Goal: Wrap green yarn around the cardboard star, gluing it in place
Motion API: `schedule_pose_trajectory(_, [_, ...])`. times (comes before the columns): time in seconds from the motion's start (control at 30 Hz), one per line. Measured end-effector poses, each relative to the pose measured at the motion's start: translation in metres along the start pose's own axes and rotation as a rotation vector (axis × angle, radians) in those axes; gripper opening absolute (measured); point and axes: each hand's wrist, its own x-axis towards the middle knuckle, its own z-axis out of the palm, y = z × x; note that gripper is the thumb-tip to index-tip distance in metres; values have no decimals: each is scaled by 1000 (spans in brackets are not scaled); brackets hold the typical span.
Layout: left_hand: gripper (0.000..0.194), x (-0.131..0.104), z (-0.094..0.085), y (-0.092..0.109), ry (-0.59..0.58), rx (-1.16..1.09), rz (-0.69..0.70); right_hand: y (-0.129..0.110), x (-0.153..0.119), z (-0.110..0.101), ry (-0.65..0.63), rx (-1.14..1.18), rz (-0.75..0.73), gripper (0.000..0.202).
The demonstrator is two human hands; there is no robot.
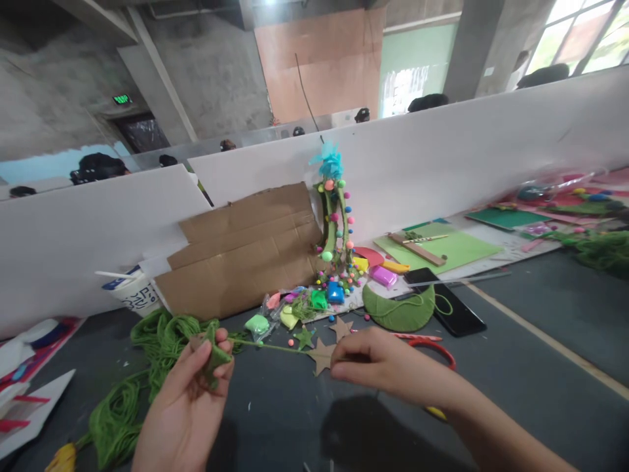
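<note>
Green piece [219,356] pinched in left hand [191,387], taut strand [280,348] pinched in right hand [366,356], wide dark tabletop [275,400] below both.

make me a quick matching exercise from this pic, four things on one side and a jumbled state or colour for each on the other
Column 1
1. left hand
2. right hand
3. phone
4. cup

Column 2
A. white with dark markings
B. at the right end of a stretched green strand
C. black, partly overlapped by a green crescent
D. holding a small green piece

Pairs: 1-D, 2-B, 3-C, 4-A
</note>
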Motion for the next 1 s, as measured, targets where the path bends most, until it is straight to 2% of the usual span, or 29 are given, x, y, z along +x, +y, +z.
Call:
schedule_pose_trajectory(0.07, [20,2,-2,3,1,25,15,0,-1,-10,53,-123,27,30])
schedule_pose_trajectory(0.13, [16,-1,0,-1,-43,109,36,2,0,-18,179,-302,86,35])
schedule_pose_trajectory(0.23, [8,-15,10,-18,-180,307,30,6,1,-20,342,-483,119,24])
schedule_pose_trajectory(0.3, [10,-27,18,-34,-268,393,-22,3,0,-11,360,-452,67,15])
schedule_pose_trajectory(0.33, [9,-33,22,-41,-279,412,-37,1,-1,-4,344,-409,16,17])
schedule_pose_trajectory(0.37, [12,-38,26,-47,-283,420,-57,-3,-1,3,318,-238,-46,27])
schedule_pose_trajectory(0.43, [12,-43,29,-52,-309,404,-107,-8,-2,18,147,61,-93,47])
schedule_pose_trajectory(0.47, [10,-43,29,-50,-314,388,-115,-10,-2,23,48,117,-72,54])
schedule_pose_trajectory(0.53, [10,-36,24,-41,-275,350,-78,-10,-2,26,-40,87,0,45])
schedule_pose_trajectory(0.6, [11,-24,16,-26,-185,302,-45,-8,-3,19,-1,0,43,25])
schedule_pose_trajectory(0.67, [12,-10,7,-13,-62,213,29,-7,-8,5,49,-15,31,18])
schedule_pose_trajectory(0.73, [17,0,1,-5,-11,158,81,-7,-19,-13,-12,79,8,12])
schedule_pose_trajectory(0.77, [18,4,-1,-3,-8,168,89,-8,-27,-22,-61,279,12,18])
schedule_pose_trajectory(0.83, [19,9,-3,-5,1,178,86,-9,-42,-37,-75,594,-52,38])
schedule_pose_trajectory(0.9, [17,10,-2,-11,-19,210,71,-10,-51,-50,47,689,-127,51])
schedule_pose_trajectory(0.93, [14,8,-1,-14,-45,240,63,-11,-53,-56,114,575,-107,51])
schedule_pose_trajectory(1.0, [10,3,3,-21,-132,326,45,-12,-48,-62,206,164,23,41])
